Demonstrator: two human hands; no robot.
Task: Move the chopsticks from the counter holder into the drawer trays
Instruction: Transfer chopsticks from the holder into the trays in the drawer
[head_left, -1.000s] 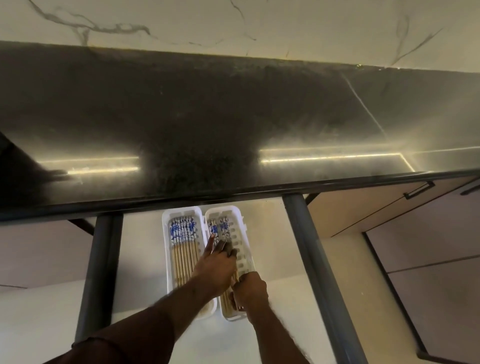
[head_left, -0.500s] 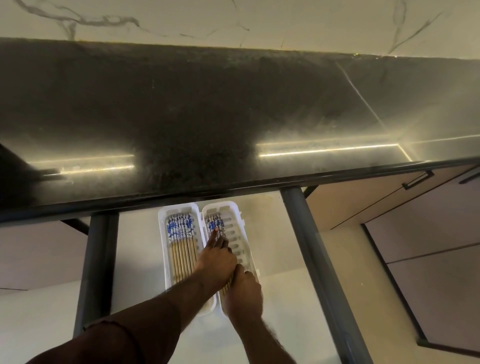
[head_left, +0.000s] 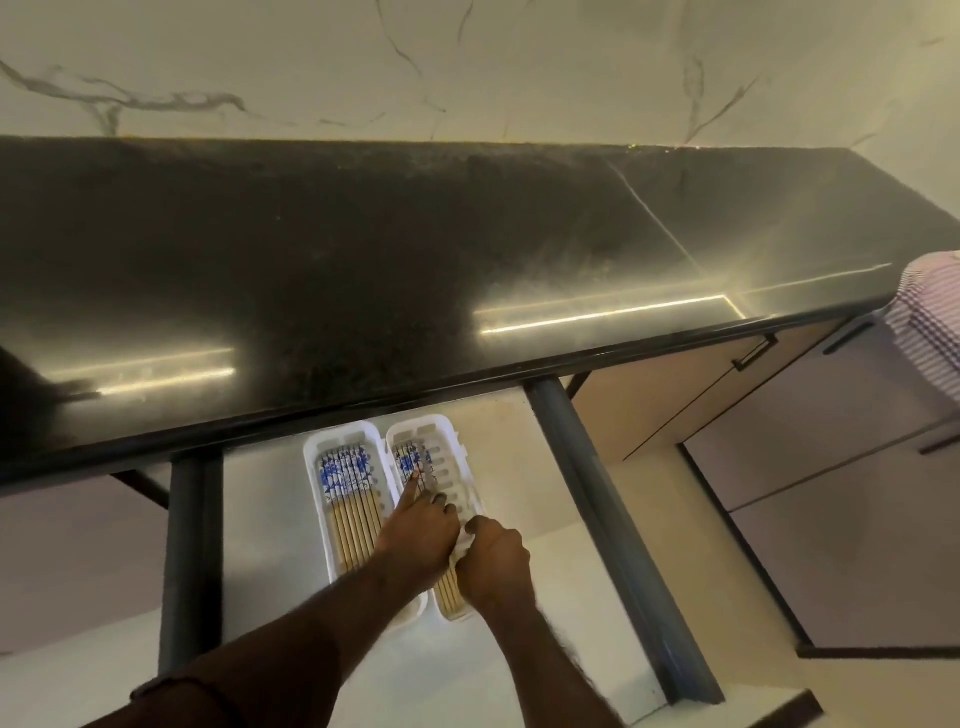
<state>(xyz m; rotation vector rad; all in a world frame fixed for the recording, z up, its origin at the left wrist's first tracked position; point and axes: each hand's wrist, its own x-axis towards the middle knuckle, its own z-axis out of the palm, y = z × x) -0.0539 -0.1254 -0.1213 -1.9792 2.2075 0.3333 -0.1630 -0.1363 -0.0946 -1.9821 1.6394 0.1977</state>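
Two white slotted trays lie side by side in the open drawer. The left tray (head_left: 315, 470) holds a row of bamboo chopsticks (head_left: 349, 486) with blue-and-white tops. In the right tray (head_left: 464, 448) lie a few more chopsticks (head_left: 409, 459) of the same kind along its left side. My left hand (head_left: 421, 530) rests on these, with its index finger straight and pressing their patterned ends. My right hand (head_left: 496, 566) is curled over the near right part of the right tray and grips its rim. Both hands hide the middle of those chopsticks. No counter holder is in view.
A black stone counter (head_left: 467, 270) overhangs the drawer's far end. The drawer (head_left: 519, 452) has dark grey side rails (head_left: 597, 514) and a pale floor. Beige cabinet fronts with dark handles (head_left: 756, 353) stand on the right. A person's striped sleeve (head_left: 930, 322) shows at the right edge.
My right hand has slid up the right tray to meet my left hand. My left hand has stayed on the chopsticks there.
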